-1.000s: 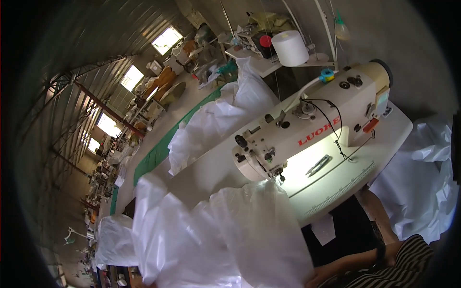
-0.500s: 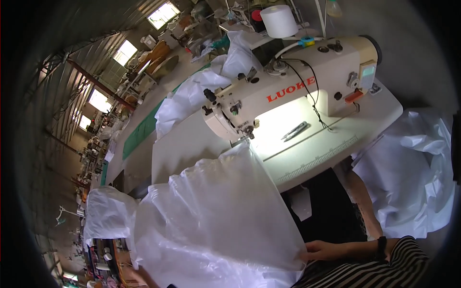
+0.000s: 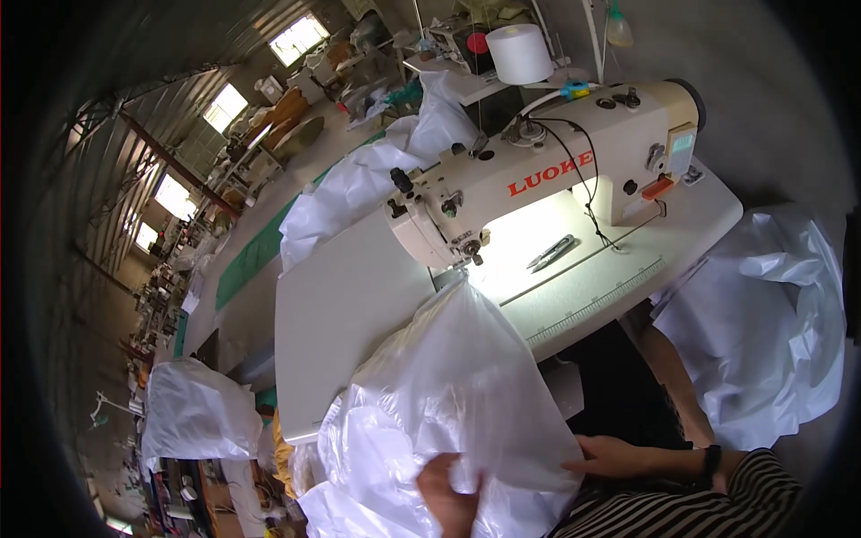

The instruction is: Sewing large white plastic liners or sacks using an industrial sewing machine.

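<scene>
A white, shiny plastic sheet [image 3: 502, 386] hangs off the front of the sewing machine table, its top corner bunched under the needle area of the sewing machine [image 3: 556, 170]. At the sheet's right edge my right hand [image 3: 605, 455] is closed, the edge pinched between thumb and fingers. My left hand [image 3: 447, 493] lies over the sheet's lower middle, blurred, with its fingers partly curled; whether it grips the plastic does not show. Thread snips [image 3: 552, 254] lie under the machine's lit arm.
More white sheeting [image 3: 753, 323] is heaped at the right, and another white bundle [image 3: 199, 412] sits at the lower left. Behind the machine, white material [image 3: 359, 170] stretches along a long table. A white thread cone [image 3: 520, 54] stands at the back.
My left hand has come from the lower left corner to the sheet's middle. The sheet's left part is drawn rightward and crumpled, baring the table's left side. My right hand stays at the edge.
</scene>
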Demonstrator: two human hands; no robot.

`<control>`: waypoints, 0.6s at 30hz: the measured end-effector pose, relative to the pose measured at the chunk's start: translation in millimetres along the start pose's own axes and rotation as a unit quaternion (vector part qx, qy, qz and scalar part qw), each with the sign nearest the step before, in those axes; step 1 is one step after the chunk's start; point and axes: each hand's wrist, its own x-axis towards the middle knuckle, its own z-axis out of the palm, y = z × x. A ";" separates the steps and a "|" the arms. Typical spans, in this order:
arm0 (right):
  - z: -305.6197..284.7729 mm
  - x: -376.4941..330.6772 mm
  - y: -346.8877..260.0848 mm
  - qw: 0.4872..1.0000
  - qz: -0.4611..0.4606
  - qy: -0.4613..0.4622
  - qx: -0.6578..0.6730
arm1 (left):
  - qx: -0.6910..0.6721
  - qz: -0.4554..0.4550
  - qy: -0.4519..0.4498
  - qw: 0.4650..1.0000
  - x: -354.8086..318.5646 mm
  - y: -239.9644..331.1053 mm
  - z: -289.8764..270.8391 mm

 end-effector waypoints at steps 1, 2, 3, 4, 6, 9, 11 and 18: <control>-3.6 4.4 -14.5 0.998 0.015 0.035 -0.059 | 0.058 0.037 -0.042 0.997 -3.0 28.5 10.1; -3.6 13.3 -14.3 0.993 -0.003 0.060 -0.105 | 0.076 0.041 -0.041 0.995 -3.4 41.1 22.8; -1.7 13.5 -18.9 0.993 0.002 0.055 -0.105 | 0.097 0.042 -0.042 0.993 -8.0 51.6 29.6; -2.1 16.0 -26.5 0.991 0.005 0.076 -0.106 | 0.106 0.017 -0.043 0.993 -8.1 53.4 36.9; -10.4 30.0 -17.2 0.988 0.003 0.096 -0.118 | 0.132 0.017 -0.068 0.989 -17.3 33.9 55.8; -8.8 34.6 4.5 0.997 -0.022 0.075 -0.001 | 0.134 0.015 -0.094 0.986 -6.0 49.1 49.1; 1.4 25.5 25.0 0.993 -0.037 0.099 0.045 | 0.020 0.078 -0.047 0.996 -6.3 77.5 50.4; -3.7 37.8 10.1 0.979 -0.043 0.137 0.147 | -0.088 0.036 -0.152 0.984 -9.1 95.3 84.3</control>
